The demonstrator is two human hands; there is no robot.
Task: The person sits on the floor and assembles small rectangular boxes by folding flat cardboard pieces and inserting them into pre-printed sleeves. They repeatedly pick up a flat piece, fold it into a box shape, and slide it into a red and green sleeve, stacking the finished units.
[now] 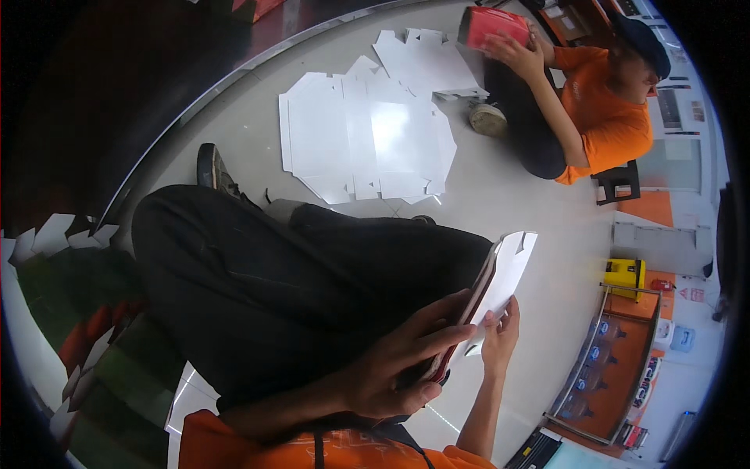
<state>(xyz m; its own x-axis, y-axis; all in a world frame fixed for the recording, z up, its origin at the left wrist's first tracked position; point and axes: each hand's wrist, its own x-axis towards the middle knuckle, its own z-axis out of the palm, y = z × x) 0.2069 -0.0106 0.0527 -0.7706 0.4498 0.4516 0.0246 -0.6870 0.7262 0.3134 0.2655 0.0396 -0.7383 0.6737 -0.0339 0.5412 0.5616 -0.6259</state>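
Note:
Between my two hands is a partly folded cardboard box blank [504, 270], white on the inside with a dark red outer side, tilted up above my crossed legs. My left hand [414, 352] grips its lower left edge, thumb and fingers on either side. At the opposite side, my right hand [498, 336] has its fingers closed against the white face near the bottom. The far end of the blank sticks up past my hands, with small flaps showing. Part of the dark red face is hidden by my left fingers.
Flat white cardboard blanks [367, 141] lie on the tiled floor ahead. A co-worker in orange [601, 109] sits at the upper right, handling a red box [494, 28]. Green and red cardboard pieces [86, 313] lie at my left. A rack of water bottles [598, 367] stands right.

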